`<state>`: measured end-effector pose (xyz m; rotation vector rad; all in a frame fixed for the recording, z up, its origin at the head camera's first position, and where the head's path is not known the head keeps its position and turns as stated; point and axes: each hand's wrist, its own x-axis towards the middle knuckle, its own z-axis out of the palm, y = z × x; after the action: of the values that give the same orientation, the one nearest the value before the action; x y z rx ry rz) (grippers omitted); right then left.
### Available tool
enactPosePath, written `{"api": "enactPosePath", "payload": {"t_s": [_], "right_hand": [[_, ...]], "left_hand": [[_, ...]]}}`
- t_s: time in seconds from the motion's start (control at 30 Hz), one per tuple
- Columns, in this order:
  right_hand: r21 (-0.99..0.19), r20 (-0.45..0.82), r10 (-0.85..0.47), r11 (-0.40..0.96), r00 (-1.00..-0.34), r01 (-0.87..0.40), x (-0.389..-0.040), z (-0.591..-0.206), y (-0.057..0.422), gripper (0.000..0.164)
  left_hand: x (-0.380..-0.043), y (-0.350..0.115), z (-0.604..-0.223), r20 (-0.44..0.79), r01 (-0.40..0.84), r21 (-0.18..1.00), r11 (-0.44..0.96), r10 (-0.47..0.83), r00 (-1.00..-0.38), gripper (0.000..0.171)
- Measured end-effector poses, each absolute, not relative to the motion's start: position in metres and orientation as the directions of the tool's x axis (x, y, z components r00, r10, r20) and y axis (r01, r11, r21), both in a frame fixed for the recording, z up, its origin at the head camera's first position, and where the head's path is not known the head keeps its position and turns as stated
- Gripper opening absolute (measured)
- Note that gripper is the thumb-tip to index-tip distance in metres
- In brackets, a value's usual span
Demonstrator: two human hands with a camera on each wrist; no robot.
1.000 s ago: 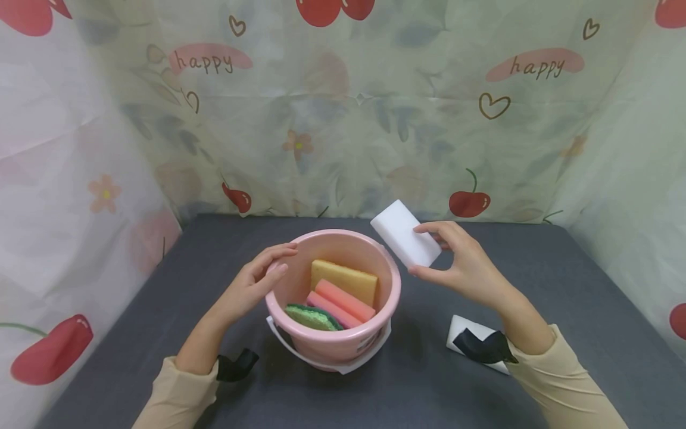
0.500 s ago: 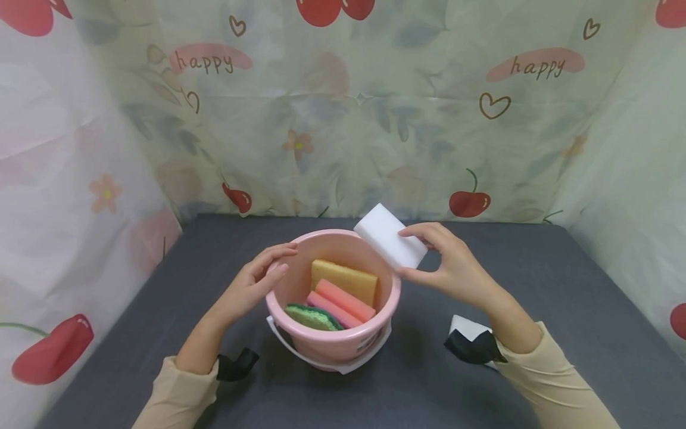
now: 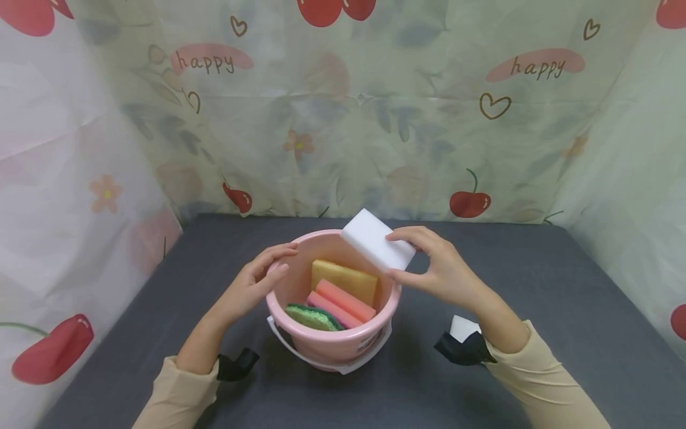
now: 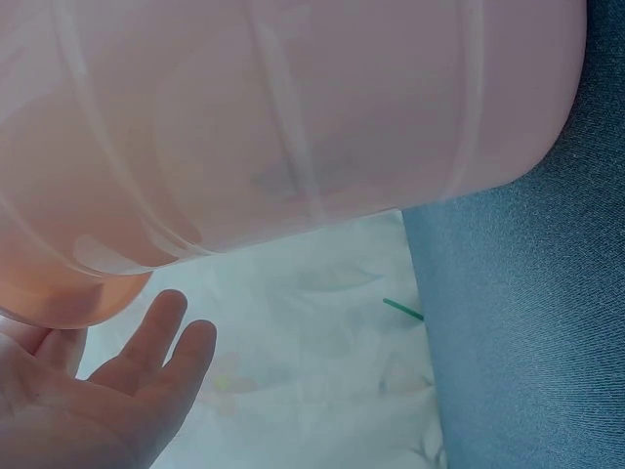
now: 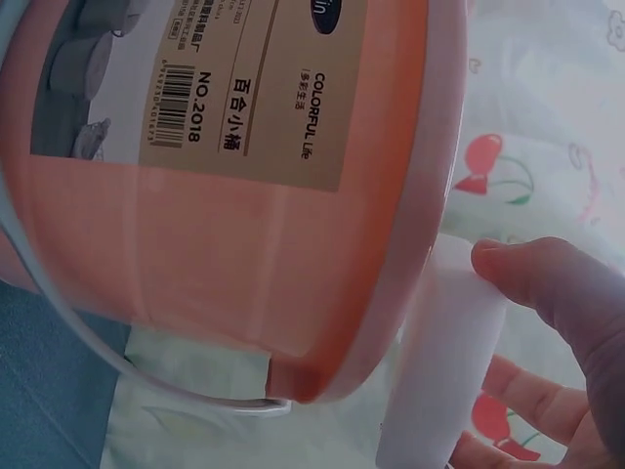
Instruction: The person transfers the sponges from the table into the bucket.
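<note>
A pink bucket [image 3: 332, 345] stands upright on the dark table. My left hand [image 3: 254, 280] rests on its left rim, fingers relaxed over the edge; the left wrist view has two fingers [image 4: 161, 342] extended beside the rim. Above the bucket's right rim, my right hand [image 3: 442, 262] pinches a white sponge [image 3: 375, 238] between thumb and fingers, tilted. Part of the sponge overhangs the opening. Inside the bucket lie a yellow sponge [image 3: 343, 277], an orange-pink sponge [image 3: 348, 301], a pink one [image 3: 332, 310] beside it and a green scouring sponge [image 3: 313, 317].
Another white block [image 3: 463, 328] lies on the table [image 3: 407, 393], partly hidden by the black strap [image 3: 463, 350] at my right wrist. The bucket's white handle [image 3: 343, 364] hangs down in front. A printed cloth [image 3: 354, 149] surrounds the table's back and sides.
My right hand has carried the white sponge left and slightly down, from beside the bucket to over its right rim. The left hand and the bucket have stayed put.
</note>
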<state>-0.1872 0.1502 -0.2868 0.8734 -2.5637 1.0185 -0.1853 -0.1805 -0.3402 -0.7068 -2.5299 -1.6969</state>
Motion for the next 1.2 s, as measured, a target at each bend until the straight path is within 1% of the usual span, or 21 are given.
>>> {"api": "enactPosePath", "payload": {"t_s": [0.43,0.73,1.2], "right_hand": [[-0.563,0.394,-0.471,0.555,-0.789,-0.612,-0.185,-0.286,0.138,0.049],[-0.566,0.387,-0.525,0.514,-0.758,-0.644,-0.185,-0.289,0.129,0.049],[-0.566,0.367,-0.568,0.492,-0.737,-0.661,-0.189,-0.294,0.119,0.049]], "left_hand": [[-0.185,-0.180,-0.339,0.259,0.373,0.878,0.301,0.356,-0.898,0.037],[-0.185,-0.180,-0.340,0.264,0.377,0.878,0.295,0.359,-0.895,0.037],[-0.185,-0.181,-0.341,0.265,0.378,0.878,0.294,0.361,-0.894,0.037]]}}
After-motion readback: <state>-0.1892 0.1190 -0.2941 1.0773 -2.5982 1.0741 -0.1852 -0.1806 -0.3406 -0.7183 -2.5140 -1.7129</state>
